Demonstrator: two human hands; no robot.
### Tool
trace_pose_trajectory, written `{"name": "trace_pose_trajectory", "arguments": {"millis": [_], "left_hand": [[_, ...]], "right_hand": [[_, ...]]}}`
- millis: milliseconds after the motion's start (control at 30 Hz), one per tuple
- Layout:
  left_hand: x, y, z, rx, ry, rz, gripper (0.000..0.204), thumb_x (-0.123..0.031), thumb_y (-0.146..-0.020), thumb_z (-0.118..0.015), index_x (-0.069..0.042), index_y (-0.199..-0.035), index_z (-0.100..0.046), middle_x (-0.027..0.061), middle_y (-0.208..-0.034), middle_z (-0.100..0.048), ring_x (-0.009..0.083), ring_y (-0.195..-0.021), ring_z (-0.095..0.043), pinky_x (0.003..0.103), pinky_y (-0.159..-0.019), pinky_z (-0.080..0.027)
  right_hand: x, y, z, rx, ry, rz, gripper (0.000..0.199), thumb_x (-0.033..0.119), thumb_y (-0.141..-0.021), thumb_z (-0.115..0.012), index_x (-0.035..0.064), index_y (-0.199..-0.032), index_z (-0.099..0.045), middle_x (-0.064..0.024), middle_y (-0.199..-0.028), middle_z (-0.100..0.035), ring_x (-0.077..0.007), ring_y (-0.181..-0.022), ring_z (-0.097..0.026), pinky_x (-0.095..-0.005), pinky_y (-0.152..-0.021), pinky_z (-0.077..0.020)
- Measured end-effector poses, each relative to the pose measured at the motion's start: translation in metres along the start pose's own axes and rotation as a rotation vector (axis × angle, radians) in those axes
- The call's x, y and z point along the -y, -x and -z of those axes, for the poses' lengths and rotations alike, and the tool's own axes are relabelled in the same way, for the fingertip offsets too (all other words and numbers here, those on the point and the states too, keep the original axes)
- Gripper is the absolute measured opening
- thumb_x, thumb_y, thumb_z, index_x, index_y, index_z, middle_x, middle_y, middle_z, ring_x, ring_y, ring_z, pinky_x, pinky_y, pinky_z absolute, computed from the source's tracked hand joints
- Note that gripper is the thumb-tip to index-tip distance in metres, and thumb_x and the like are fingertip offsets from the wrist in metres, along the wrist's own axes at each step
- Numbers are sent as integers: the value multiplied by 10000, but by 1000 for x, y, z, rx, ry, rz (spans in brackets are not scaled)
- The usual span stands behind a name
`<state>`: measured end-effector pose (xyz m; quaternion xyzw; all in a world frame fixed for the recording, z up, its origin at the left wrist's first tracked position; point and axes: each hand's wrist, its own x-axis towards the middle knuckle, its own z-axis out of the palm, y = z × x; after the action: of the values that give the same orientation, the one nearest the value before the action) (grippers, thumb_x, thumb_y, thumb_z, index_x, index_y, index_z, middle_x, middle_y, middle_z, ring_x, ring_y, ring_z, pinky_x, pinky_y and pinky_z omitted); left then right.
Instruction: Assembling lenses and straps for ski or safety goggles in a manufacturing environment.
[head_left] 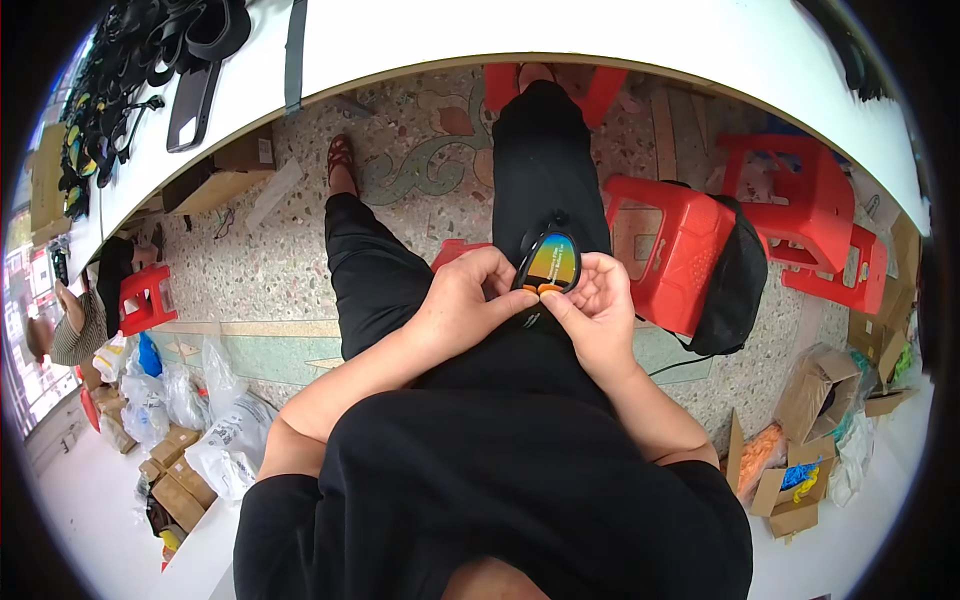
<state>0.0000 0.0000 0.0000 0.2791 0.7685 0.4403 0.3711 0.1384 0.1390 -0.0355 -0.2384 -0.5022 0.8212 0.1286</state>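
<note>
Above my lap, a pair of swim goggles is held between my two hands. One mirrored lens in rainbow tints of blue, green and orange faces up, inside a black frame. Small orange parts show at its near edge, under my thumbs. My left hand pinches the goggles from the left, thumb and fingers closed. From the right, my right hand grips them, its thumb pressed close to the left one and its other fingers curled. The rest of the goggles is hidden by my hands.
A white table curves across the far side, with a heap of black-strapped goggles and a dark phone at left. Red stools and a black bag stand right. Cartons and plastic bags lie around; another person is far left.
</note>
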Motion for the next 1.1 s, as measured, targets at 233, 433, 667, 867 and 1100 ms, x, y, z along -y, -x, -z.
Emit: {"name": "trace_pose_trajectory", "arguments": {"millis": [233,433,667,867,1100], "left_hand": [[-4,9,-19,-240,-249,-215,277,-127,-766,-813,-31,-825,-560,107,-729,-580,255,-626,-608,341,-571,-496],[12,-5,-14,-202,-220,-311,262,-192,-812,-799,-31,-915,-620,79,-763,-591,191,-642,-609,318,-596,-507],[13,-10,-17,-153,-245,-376,272,-219,-828,-784,-28,-969,-652,77,-792,-619,203,-690,-625,331,-628,-515],[7,-7,7,-531,-195,-427,410,-130,-820,-776,-6,-1181,-629,135,-1037,-657,253,-1002,-643,335,-898,-508],[8,0,-14,-527,260,-89,171,-125,-987,-588,24,-1068,-608,127,-955,-652,218,-848,-640,327,-768,-511]], "right_hand": [[2,1,-6,-103,48,40,443,-80,-873,-687,-4,-1229,-434,-73,-1029,-612,-97,-914,-628,-219,-812,-530],[55,-24,25,227,748,-2,674,5,-747,-809,38,-1347,-503,-73,-972,-595,-139,-805,-638,-272,-759,-552],[93,-76,18,876,1352,594,699,53,-561,-849,72,-1226,-635,-120,-1240,-599,-316,-1138,-582,-423,-957,-505],[97,-69,20,525,1286,644,700,201,-566,-900,38,-1196,-642,-126,-1088,-649,-326,-991,-631,-407,-864,-529],[31,4,-16,-119,1105,536,817,289,-608,-930,13,-1291,-577,-91,-917,-579,-196,-701,-576,-294,-596,-512]]}}
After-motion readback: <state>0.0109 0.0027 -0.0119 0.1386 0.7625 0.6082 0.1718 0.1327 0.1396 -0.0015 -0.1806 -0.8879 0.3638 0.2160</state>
